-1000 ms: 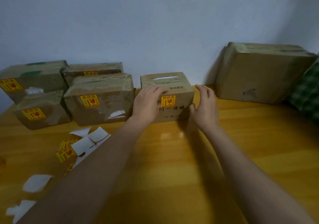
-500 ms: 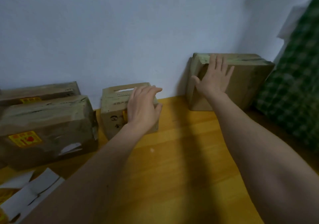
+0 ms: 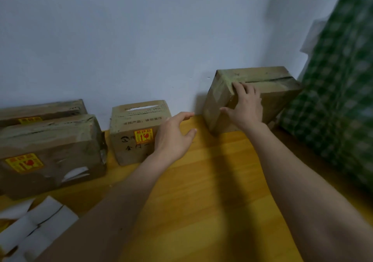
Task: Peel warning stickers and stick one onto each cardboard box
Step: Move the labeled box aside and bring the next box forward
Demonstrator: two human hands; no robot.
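R hand [image 3: 245, 105] gripped the near top corner of the unstickered box [image 3: 276, 92] at 1 o'clock, fingers curled over its edge, thumb on the front face. L hand [image 3: 173, 136] hovered w/ fingers spread, holding nothing, just right of the small stickered box [image 3: 133, 132] at 11 o'clock. Two more stickered boxes [image 3: 50, 154] sat at 9 o'clock; backing papers [image 3: 40, 223] lay at 8 o'clock on the table [image 3: 212, 191].
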